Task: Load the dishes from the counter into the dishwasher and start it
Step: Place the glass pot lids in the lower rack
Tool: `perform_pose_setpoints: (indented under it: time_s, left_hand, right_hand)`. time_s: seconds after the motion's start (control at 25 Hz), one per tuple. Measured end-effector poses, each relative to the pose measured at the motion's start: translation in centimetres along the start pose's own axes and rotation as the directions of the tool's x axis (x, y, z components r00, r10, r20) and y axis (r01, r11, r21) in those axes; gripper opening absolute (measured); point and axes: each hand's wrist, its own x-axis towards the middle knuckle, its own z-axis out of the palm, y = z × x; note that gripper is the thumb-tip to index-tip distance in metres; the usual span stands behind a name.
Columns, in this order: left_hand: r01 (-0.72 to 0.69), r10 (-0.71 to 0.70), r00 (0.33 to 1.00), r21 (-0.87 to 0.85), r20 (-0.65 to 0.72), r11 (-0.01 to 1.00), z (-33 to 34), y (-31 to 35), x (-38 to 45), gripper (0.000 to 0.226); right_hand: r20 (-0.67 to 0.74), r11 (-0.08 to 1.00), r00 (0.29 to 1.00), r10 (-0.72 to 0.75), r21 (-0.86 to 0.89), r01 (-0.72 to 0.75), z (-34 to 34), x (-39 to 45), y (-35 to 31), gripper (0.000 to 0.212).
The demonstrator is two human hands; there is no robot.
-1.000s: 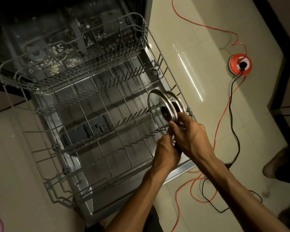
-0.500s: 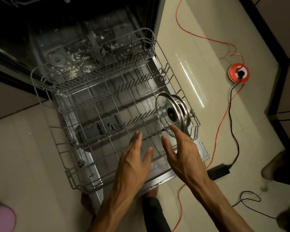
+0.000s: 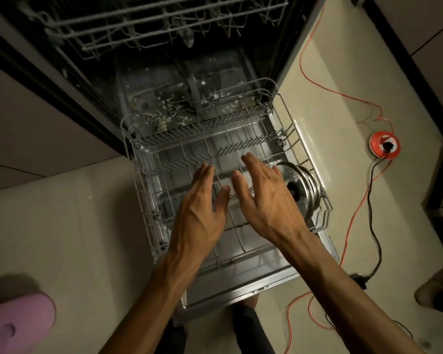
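Hovering over the lower rack (image 3: 149,226) with both hands empty — left hand (image 3: 201,215) and right hand (image 3: 266,200) flat, fingers spread — we see the lids (image 3: 306,186) standing at its right edge, so fetching more dishes likely comes next.

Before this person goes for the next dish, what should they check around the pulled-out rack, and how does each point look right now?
1. Both hands free: left hand and right hand open, holding nothing. Ok.
2. Round glass pot lid with steel rim standing on edge at the right side of the grey wire lower rack. Ok.
3. Lid wedged firmly between tines: cannot tell.
4. Free slots in the rack: many rows bare. Ok.
5. Orange cable on the floor beside the open door, a trip risk. Not ok.
6. White scraps on the dishwasher tub floor. Not ok.
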Motion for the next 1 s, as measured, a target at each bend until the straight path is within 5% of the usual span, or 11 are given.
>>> perform_pose_setpoints:
  time_s: [0.4, 1.0]
  left_hand:
    - [-0.074, 0.079, 0.983, 0.039, -0.164, 0.996, -11.9, 2.7, -0.7, 0.06]
    - [-0.064, 0.068, 0.888, 0.024, -0.454, 0.998, -36.4, 7.5, -5.5, 0.061]
  right_hand:
    - [-0.068, 0.976, 0.975, -0.209, -0.072, 0.204, -3.9, 1.2, -9.5, 0.065]
    - [-0.207, 0.873, 0.848, -0.487, -0.158, 0.462, -16.2, 1.7, -32.9, 0.061]
